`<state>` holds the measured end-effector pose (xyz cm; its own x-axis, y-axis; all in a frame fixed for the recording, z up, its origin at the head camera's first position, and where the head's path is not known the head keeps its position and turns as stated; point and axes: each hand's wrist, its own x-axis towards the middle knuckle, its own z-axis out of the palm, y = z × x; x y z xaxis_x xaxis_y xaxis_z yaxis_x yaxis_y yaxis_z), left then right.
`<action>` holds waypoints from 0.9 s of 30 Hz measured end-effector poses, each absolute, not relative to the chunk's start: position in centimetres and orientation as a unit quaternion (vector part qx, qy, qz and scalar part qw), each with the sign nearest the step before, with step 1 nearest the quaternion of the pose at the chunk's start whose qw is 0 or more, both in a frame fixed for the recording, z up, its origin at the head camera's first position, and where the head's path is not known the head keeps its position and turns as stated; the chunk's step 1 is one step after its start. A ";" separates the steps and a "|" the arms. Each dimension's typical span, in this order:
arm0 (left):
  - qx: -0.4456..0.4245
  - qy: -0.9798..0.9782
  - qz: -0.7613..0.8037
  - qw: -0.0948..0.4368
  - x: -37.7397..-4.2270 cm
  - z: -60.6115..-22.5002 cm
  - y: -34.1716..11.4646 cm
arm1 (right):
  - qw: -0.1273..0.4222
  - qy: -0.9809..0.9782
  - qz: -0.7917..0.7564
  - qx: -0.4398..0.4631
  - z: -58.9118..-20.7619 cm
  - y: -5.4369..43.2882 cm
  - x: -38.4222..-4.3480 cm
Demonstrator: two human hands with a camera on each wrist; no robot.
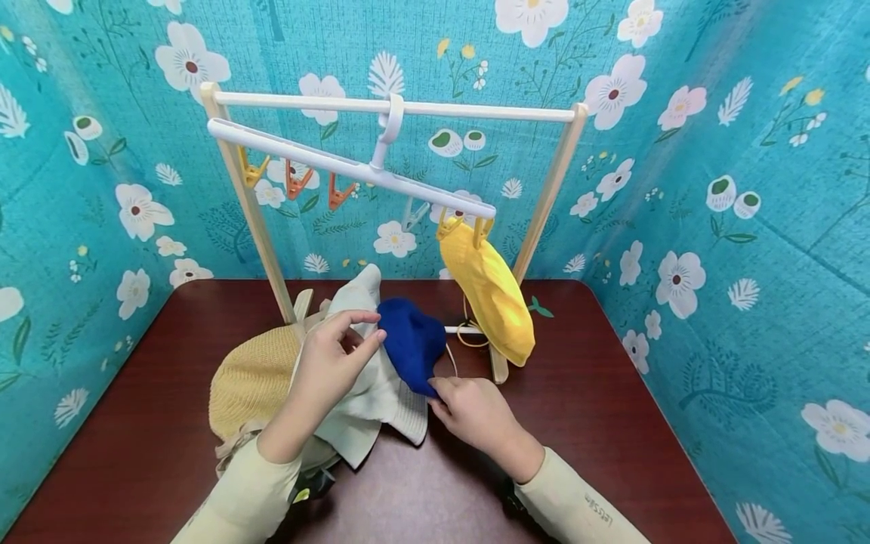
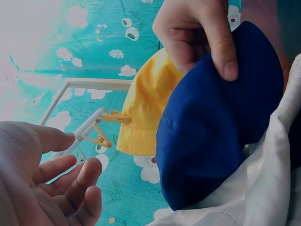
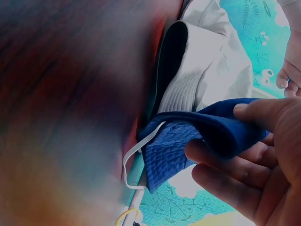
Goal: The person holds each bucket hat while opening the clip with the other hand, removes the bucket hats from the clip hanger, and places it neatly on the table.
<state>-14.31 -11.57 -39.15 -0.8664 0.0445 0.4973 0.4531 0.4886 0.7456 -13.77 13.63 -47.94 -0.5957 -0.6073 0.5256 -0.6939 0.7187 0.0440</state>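
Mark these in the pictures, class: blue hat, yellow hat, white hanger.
Blue hat (image 1: 411, 341): head view, on its outer cloth.
Yellow hat (image 1: 489, 295): head view, middle of its cloth.
White hanger (image 1: 353, 169): head view, on its bar.

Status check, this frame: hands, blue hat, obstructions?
Right hand pinches blue hat by its edge. Left hand empty, near it. Pale hat close beside; no plain obstruction.

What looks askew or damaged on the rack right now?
The white hanger slants out of line with the rack's top rail, its right end lower in the head view. The yellow hat is clipped at that end, perhaps unbalancing it. I see no damage.
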 end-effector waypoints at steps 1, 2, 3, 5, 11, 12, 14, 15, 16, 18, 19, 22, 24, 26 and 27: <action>-0.150 -0.836 -0.483 0.211 -14.3 -39.1 -11.6 | 0.257 -0.889 0.081 0.369 -48.0 13.6 -13.8; -0.151 -0.836 -0.483 0.211 -14.3 -39.1 -11.5 | 0.253 -0.890 0.081 0.372 -48.1 13.6 -13.8; -0.152 -0.836 -0.483 0.210 -14.3 -39.1 -11.5 | 0.248 -0.889 0.082 0.375 -48.1 13.5 -13.7; -0.152 -0.837 -0.482 0.209 -14.3 -39.1 -11.5 | 0.242 -0.889 0.081 0.381 -48.2 13.5 -13.7; -0.150 -0.840 -0.475 0.213 -14.1 -39.1 -11.5 | 0.212 -0.890 0.065 0.399 -48.3 13.3 -13.5; -0.150 -0.840 -0.475 0.214 -14.2 -39.1 -11.5 | 0.205 -0.891 0.061 0.400 -48.2 13.3 -13.4; -0.151 -0.840 -0.474 0.215 -14.2 -39.1 -11.5 | 0.193 -0.893 0.055 0.402 -48.2 13.3 -13.4; -0.151 -0.840 -0.475 0.215 -14.1 -39.0 -11.5 | 0.187 -0.894 0.053 0.403 -48.1 13.2 -13.4; -0.150 -0.840 -0.475 0.216 -14.1 -39.0 -11.5 | 0.182 -0.895 0.051 0.404 -48.1 13.2 -13.4; -0.148 -0.840 -0.476 0.215 -14.1 -39.0 -11.5 | 0.172 -0.896 0.047 0.406 -48.2 13.2 -13.3; -0.148 -0.840 -0.477 0.214 -14.1 -39.0 -11.5 | 0.169 -0.897 0.045 0.406 -48.2 13.2 -13.3; -0.147 -0.840 -0.479 0.209 -14.1 -39.0 -11.6 | 0.159 -0.898 0.041 0.408 -48.4 13.1 -13.3; -0.147 -0.839 -0.481 0.207 -14.1 -39.0 -11.6 | 0.154 -0.899 0.040 0.408 -48.4 13.1 -13.3; -0.147 -0.839 -0.482 0.205 -14.1 -39.0 -11.6 | 0.150 -0.899 0.040 0.408 -48.3 13.1 -13.2; -0.147 -0.839 -0.482 0.205 -14.2 -39.0 -11.6 | 0.147 -0.900 0.041 0.409 -48.3 13.0 -13.2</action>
<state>-14.16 -11.61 -39.05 -0.8733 0.0488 0.4847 0.4432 0.4927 0.7489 -13.22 13.04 -48.26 -0.6220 -0.7242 0.2978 -0.7482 0.6618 0.0469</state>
